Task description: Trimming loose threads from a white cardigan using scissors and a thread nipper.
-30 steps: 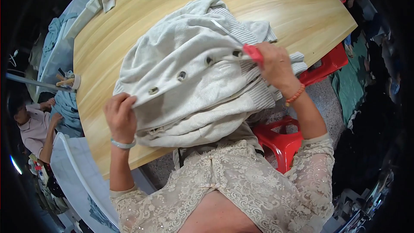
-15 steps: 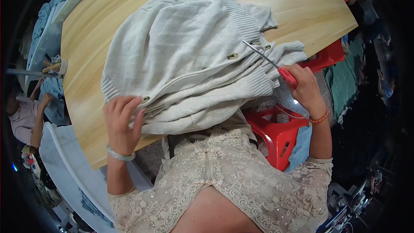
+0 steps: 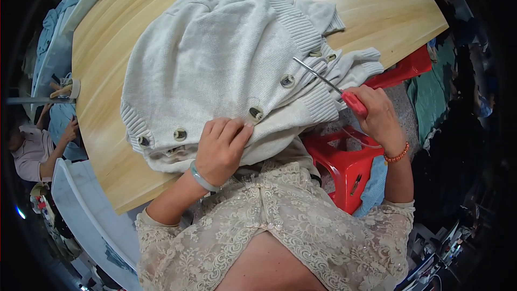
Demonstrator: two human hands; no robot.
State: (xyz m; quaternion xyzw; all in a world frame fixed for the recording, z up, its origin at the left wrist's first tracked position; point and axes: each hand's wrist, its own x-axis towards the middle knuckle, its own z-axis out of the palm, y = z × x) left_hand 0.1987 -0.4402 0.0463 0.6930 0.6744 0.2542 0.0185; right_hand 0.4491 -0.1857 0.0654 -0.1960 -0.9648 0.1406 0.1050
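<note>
A pale grey knit cardigan (image 3: 210,59) lies bunched on the wooden table, its front edge showing several dark-and-cream buttons. My left hand (image 3: 222,150) is at the near edge of the cardigan, fingers bent and pinching the fabric beside a button (image 3: 256,113). My right hand (image 3: 375,113) is wrapped round the red handle of a tool (image 3: 323,79) with a long, slim metal shaft. The shaft points up and left over the cardigan's right side, near another button (image 3: 287,81). Whether the tip touches the knit I cannot tell.
The wooden table (image 3: 102,145) spreads beneath the cardigan. A red plastic stool (image 3: 344,175) stands near my right side, with blue cloth (image 3: 373,191) beside it. A white bin (image 3: 86,205) stands at the lower left. Another person (image 3: 35,151) sits at the far left.
My left hand has moved right along the near edge and now pinches the cardigan. The front edge lies flatter, with its buttons facing up. My right hand and the tool have shifted slightly.
</note>
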